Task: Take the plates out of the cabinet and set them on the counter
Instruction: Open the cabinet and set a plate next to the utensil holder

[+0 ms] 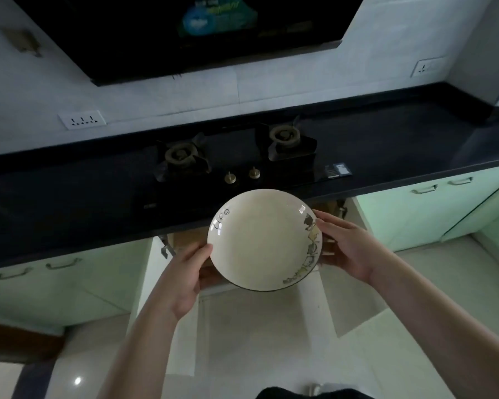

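A cream plate (260, 240) with a dark rim, black lettering and a drawn pattern along its right edge is held in the air by both hands. My left hand (185, 279) grips its lower left rim, thumb on top and fingers underneath. My right hand (343, 246) grips its right rim. The plate hovers over the front edge of the black counter (401, 151), above the open cabinet (185, 240) under the stove. The cabinet's inside is mostly hidden by the plate.
A black gas stove with two burners (182, 156) (284, 136) and two brass knobs (242, 175) sits in the counter just behind the plate. A range hood (185, 33) hangs above. The two open cabinet doors (150, 283) (355, 254) swing out beside my arms.
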Available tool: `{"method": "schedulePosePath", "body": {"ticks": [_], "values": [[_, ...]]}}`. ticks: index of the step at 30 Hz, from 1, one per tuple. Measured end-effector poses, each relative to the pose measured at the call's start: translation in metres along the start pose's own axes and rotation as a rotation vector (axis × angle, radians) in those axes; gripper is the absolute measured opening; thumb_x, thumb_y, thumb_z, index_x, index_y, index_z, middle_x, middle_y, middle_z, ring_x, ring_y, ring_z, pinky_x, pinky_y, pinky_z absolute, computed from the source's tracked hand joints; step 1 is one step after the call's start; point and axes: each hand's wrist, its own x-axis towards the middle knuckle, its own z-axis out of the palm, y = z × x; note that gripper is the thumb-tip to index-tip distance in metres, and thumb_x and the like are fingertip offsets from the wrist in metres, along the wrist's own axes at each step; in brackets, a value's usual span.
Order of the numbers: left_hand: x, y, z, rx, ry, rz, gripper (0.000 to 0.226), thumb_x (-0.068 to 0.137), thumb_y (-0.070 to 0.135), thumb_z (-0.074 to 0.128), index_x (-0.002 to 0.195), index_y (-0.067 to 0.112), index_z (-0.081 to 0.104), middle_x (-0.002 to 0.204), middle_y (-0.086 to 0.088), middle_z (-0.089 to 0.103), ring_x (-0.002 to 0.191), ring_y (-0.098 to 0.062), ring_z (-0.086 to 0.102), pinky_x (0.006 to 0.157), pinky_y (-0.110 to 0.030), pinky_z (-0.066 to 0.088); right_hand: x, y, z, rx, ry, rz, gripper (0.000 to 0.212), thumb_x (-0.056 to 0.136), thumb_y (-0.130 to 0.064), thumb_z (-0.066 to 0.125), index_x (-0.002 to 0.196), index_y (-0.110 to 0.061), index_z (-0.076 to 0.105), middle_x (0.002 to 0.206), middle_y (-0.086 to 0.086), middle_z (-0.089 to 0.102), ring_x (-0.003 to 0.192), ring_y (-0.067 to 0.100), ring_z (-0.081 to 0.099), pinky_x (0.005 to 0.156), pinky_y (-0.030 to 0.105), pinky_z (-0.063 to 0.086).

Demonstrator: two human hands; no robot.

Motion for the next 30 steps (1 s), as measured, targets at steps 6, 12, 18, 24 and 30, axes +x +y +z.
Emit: {"method": "schedulePosePath", "body": {"ticks": [6, 12, 18, 24, 30], "values": [[-0.016, 0.028, 0.045, 0.025, -0.007, 0.032, 0.021, 0.098, 0.012, 0.053, 0.108, 0.009, 0.071, 0.097, -0.011, 0.076, 0.079, -0.020, 0.073, 0.061, -0.026, 0.058, -0.014, -0.022, -0.038, 0.047, -0.076, -0.072, 0.023, 0.086, -0.030, 0.063, 0.106, -0.031, 0.074, 0.098, 0.007, 0.075, 0.082, 0.022, 0.073, 0.065, 0.035, 0.058], [-0.031, 0.036, 0.074, 0.018, 0.056, 0.060, 0.021, 0.098, 0.013, 0.055, 0.111, 0.010, 0.070, 0.100, -0.012, 0.076, 0.084, -0.023, 0.073, 0.067, -0.029, 0.059, -0.012, -0.033, -0.070, 0.045, -0.204, -0.088, 0.030, 0.084, -0.032, 0.062, 0.113, -0.033, 0.070, 0.101, 0.005, 0.075, 0.085, 0.020, 0.073, 0.067, 0.034, 0.058], [-0.074, 0.018, 0.064, -0.146, 0.224, 0.060, 0.024, 0.097, 0.014, 0.054, 0.114, 0.006, 0.069, 0.097, -0.010, 0.073, 0.083, -0.024, 0.071, 0.075, -0.033, 0.061, 0.011, -0.037, -0.041, -0.023, -0.355, 0.005, 0.028, 0.084, -0.032, 0.061, 0.109, -0.035, 0.071, 0.108, 0.007, 0.074, 0.095, 0.025, 0.072, 0.069, 0.038, 0.059], [-0.127, -0.005, 0.026, -0.342, 0.456, 0.084, 0.030, 0.097, 0.012, 0.054, 0.123, -0.001, 0.062, 0.106, -0.014, 0.068, 0.077, -0.023, 0.069, 0.068, -0.031, 0.060, 0.020, -0.018, 0.029, -0.105, -0.466, 0.094, 0.022, 0.091, -0.026, 0.058, 0.105, -0.034, 0.073, 0.104, 0.003, 0.075, 0.089, 0.023, 0.073, 0.076, 0.044, 0.055], [-0.171, -0.022, -0.030, -0.393, 0.664, 0.184, 0.022, 0.096, 0.018, 0.057, 0.106, 0.010, 0.075, 0.101, -0.009, 0.074, 0.081, -0.018, 0.071, 0.069, -0.031, 0.059, 0.009, 0.002, 0.108, -0.207, -0.642, 0.137, 0.027, 0.097, -0.024, 0.052, 0.097, -0.039, 0.074, 0.099, 0.000, 0.076, 0.082, 0.020, 0.074, 0.065, 0.036, 0.059]]}}
